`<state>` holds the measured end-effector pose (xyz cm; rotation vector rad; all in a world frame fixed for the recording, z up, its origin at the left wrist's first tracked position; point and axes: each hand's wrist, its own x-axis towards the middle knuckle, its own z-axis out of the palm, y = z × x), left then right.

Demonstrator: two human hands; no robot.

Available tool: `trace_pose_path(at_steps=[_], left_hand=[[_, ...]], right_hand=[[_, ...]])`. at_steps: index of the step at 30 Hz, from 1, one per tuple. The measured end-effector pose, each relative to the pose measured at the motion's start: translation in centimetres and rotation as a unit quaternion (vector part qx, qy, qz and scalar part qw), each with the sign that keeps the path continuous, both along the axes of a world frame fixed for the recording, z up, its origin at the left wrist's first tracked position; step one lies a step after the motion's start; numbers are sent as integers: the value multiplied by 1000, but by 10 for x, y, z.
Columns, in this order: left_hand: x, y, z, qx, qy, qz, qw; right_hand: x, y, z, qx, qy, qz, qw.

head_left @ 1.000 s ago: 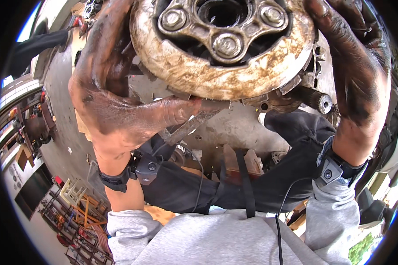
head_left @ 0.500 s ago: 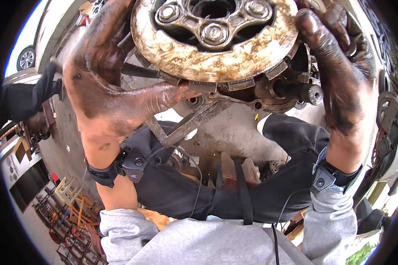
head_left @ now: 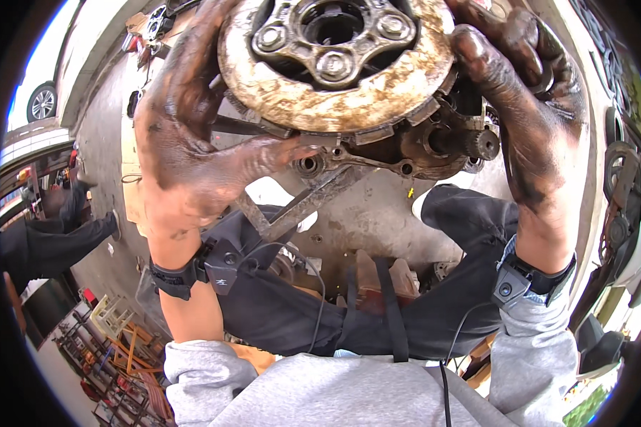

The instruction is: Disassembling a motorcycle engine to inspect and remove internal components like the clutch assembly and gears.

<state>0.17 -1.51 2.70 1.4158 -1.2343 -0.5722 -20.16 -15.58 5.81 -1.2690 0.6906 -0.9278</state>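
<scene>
A round clutch assembly (head_left: 335, 114) with a worn, oily plate face and bolted spring posts fills the top middle of the head view. My left hand (head_left: 192, 142) is closed round its left rim, with the thumb along the lower edge. At the right rim, my right hand (head_left: 523, 85) presses its thumb against the edge with the fingers curled behind. Both hands are black with grease. Directly below the clutch is a metal engine case (head_left: 406, 146) with a splined shaft (head_left: 483, 144) sticking out to the right. An angled metal frame (head_left: 278, 213) shows beneath the case.
A reddish-brown block (head_left: 384, 285) is between my legs on the concrete floor (head_left: 349, 213). Another person's dark-clothed leg (head_left: 60, 245) is at far left. Loose parts (head_left: 157, 28) lie at the upper left, a wooden stool (head_left: 110, 317) stands lower left, and dark machinery (head_left: 619, 213) lines the right.
The clutch assembly has shifted slightly left in view, along with both hands, which still hold it. At far left, the other person has changed position.
</scene>
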Motion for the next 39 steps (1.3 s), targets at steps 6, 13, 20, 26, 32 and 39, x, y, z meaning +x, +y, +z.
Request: trace_pose_path(at_steps=[6,13,20,26,32,39], left_hand=[[2,6,-9,-13,-16,-22,1000],[3,10,-13,19,180,6,983],[-19,4,-25,-12,202,9,979],[-11,2,-45,-84,50,2,995],[-28,9,-39,-97,-74,80,989],[-19,14,-41,-121,-120,104,980]], right_hand=[[-8,0,6,14,-22,51,998],[-25,0,-3,2,-90,120,989],[-24,-26,-10,-131,143,65,979],[-24,-42,-7,-174,88,22,980],[-49,-18,46,-219,99,-35,970],[-81,64,32,-190,325,39,926]])
